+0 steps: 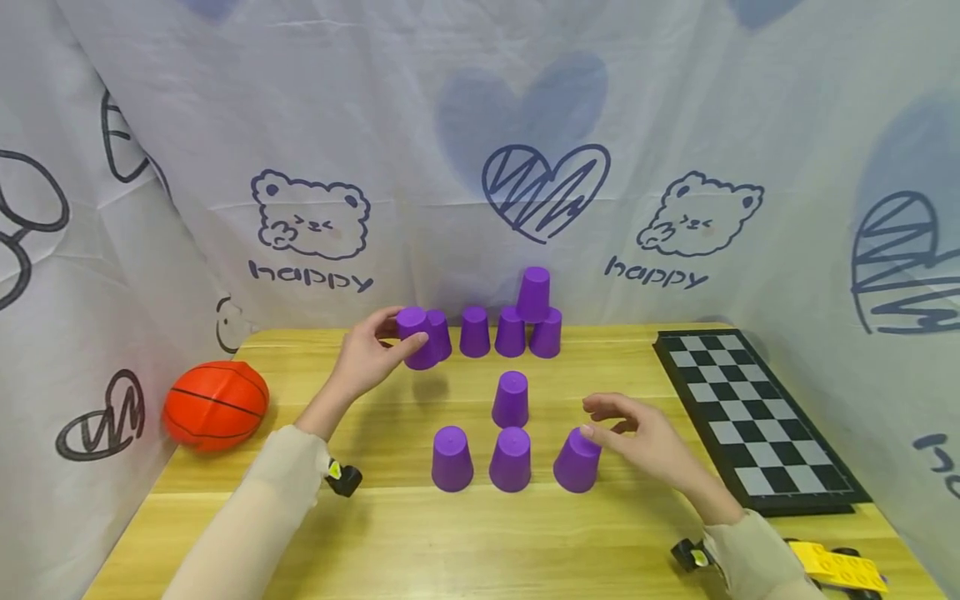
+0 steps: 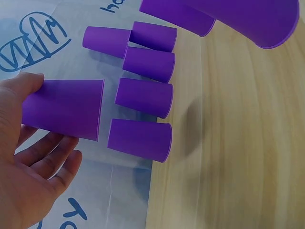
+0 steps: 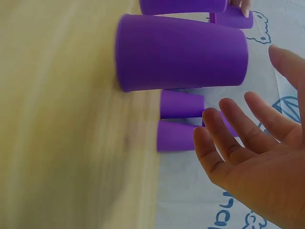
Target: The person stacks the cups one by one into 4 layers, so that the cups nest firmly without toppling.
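Observation:
My left hand grips a purple cup upside down between thumb and fingers. That held cup is raised off the table, with the leftmost cup of the back row partly hidden behind it. In the left wrist view the thumb lies on one side of the held cup, the fingers on the other. My right hand hovers beside the front right cup, fingers spread and slightly bent. The right wrist view shows a gap between this hand and the nearest cup.
Along the back, an upside-down cup sits across two others; another cup stands left of them. Nearer stand a middle cup and two front cups. A ball, checkerboard and yellow toy lie around.

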